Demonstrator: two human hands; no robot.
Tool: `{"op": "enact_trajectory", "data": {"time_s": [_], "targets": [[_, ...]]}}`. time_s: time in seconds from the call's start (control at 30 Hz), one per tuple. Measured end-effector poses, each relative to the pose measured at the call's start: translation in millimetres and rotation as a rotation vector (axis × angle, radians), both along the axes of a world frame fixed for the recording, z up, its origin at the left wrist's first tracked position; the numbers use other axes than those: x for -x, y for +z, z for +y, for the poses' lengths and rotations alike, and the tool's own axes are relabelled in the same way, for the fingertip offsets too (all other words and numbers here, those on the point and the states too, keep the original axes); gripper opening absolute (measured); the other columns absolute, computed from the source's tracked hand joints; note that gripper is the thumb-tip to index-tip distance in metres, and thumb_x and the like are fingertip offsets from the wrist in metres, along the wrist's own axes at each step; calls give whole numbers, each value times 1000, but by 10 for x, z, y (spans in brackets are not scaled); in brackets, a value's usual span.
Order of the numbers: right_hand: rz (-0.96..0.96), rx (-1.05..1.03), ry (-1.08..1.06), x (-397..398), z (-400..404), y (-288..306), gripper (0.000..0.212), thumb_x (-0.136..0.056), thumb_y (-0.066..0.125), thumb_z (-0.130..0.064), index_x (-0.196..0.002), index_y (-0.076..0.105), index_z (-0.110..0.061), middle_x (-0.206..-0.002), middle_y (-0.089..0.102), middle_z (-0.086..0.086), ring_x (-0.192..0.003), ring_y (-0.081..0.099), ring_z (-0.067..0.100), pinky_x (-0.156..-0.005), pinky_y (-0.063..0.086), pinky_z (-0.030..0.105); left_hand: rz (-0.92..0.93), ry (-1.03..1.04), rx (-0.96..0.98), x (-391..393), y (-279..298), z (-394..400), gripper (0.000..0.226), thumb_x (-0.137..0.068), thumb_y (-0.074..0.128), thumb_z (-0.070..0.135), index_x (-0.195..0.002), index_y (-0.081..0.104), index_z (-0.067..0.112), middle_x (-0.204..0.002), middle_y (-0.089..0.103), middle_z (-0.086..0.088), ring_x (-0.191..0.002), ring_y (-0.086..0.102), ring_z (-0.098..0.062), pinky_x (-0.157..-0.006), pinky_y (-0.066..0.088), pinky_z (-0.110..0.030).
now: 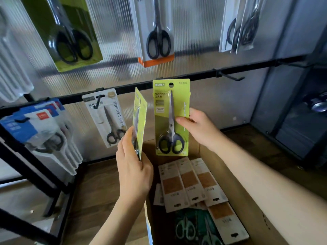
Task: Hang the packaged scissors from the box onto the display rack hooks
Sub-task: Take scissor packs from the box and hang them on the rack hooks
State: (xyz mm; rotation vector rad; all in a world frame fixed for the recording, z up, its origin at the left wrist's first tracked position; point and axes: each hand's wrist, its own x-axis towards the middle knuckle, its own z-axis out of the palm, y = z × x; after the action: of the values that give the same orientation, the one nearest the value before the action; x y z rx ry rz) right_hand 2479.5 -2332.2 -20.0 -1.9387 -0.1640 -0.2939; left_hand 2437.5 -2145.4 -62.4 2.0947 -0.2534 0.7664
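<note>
Blue packs: we see a bunch of blue and white packs [35, 124] hanging on the far left of the rack.
White pack: a white scissors pack [108, 117] hangs on a black hook [97, 101] on the black bar [177, 79].
Left hand: our left hand [132, 167] holds a green scissors pack [140, 121] by its bottom end. The fingers curl round it. We see this pack mostly from its edge, and it tilts a bit.
Front green pack: a second green pack [171, 117] stands up straight in the middle, facing us. It has black-handled scissors inside. Its round hole is right by the black bar, but we cannot tell if it sits on a hook.
Right hand: our right hand [196, 128] pinches the right side of that front green pack, thumb on the front.
Box: the brown cardboard box [247, 200] sits below our hands. Inside lie white and tan packs [191, 183] in a row, and dark green packs [194, 225] lower down.
Bare hook: one black hook [230, 76] sticks out from the bar on the right.
Top row: more scissors packs hang higher up, a green one [67, 32], a white and orange one [155, 32] and some clear ones [240, 25].
</note>
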Motion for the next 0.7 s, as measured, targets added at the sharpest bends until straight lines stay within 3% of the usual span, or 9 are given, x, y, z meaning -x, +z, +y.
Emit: {"op": "enact_trajectory", "data": {"time_s": [0.1, 0.2, 0.27, 0.33, 0.43, 0.5, 0.57, 0.63, 0.7], "targets": [[67, 27, 5, -28, 13, -68, 13, -91, 55, -34, -100, 64, -32, -102, 70, -6, -98, 65, 19, -94, 48, 49, 27, -25, 21, 2, -32, 17, 62, -83, 48, -2, -141, 31, 11, -138, 43, -7, -127, 39, -23, -106, 32, -36], [106, 54, -32, -6, 3, -156, 40, -79, 50, -58, -103, 63, -28, -103, 69, 4, -99, 64, 25, -93, 47, 54, 54, -41, 71, 2, -62, -2, 54, -84, 46, 2, -134, 31, 13, -129, 46, -11, -120, 45, -28, -102, 39, -45], [81, 17, -66, 0, -27, -190, 30, -87, 54, -44, -104, 63, -20, -106, 66, 13, -102, 61, 31, -95, 46, 53, 43, -46, 107, 8, -57, -26, 38, -82, 42, 10, -114, 31, 27, -123, 46, -13, -114, 48, -28, -96, 43, -48], [68, -6, -84, -24, -56, -212, 23, -92, 53, -32, -105, 62, -15, -109, 64, 19, -104, 58, 36, -96, 44, 54, 93, -71, 138, 16, -36, -45, 36, -78, 42, 13, -94, 22, 38, -125, 44, -12, -114, 48, -26, -94, 42, -43], [73, 8, -83, -64, -33, -228, 39, -87, 51, -45, -108, 59, -14, -114, 59, 23, -107, 55, 40, -94, 43, 60, 197, -110, 212, 34, -2, -66, 31, -70, 47, 16, -85, 23, 30, -109, 47, 1, -98, 48, -19, -80, 39, -26], [103, 21, -66, -110, -12, -244, 46, -81, 47, -56, -108, 59, -21, -113, 62, 16, -106, 58, 34, -92, 46, 58, 259, -105, 279, 16, 19, -60, 31, -65, 51, 19, -80, 26, 31, -101, 50, 4, -87, 47, -18, -71, 38, -24], [128, 41, -65, -173, -2, -270, 45, -78, 42, -62, -107, 58, -31, -106, 66, 2, -101, 62, 24, -93, 48, 53, 339, -118, 367, -13, 56, -47, 32, -63, 55, 20, -79, 29, 26, -105, 54, 2, -86, 49, -18, -73, 42, -31], [136, 56, -78, -229, -2, -286, 35, -85, 43, -56, -107, 58, -34, -105, 66, -7, -100, 61, 17, -95, 47, 50, 413, -168, 464, -26, 88, -46, 33, -67, 61, 12, -86, 34, 18, -102, 53, 1, -82, 50, -16, -74, 43, -35], [138, 51, -90, -288, -5, -284, 23, -94, 45, -43, -109, 57, -32, -108, 65, -8, -102, 59, 17, -96, 46, 48, 467, -249, 563, -8, 136, -68, 33, -73, 60, 3, -94, 37, 15, -91, 53, 0, -76, 49, -13, -69, 42, -30]]}}
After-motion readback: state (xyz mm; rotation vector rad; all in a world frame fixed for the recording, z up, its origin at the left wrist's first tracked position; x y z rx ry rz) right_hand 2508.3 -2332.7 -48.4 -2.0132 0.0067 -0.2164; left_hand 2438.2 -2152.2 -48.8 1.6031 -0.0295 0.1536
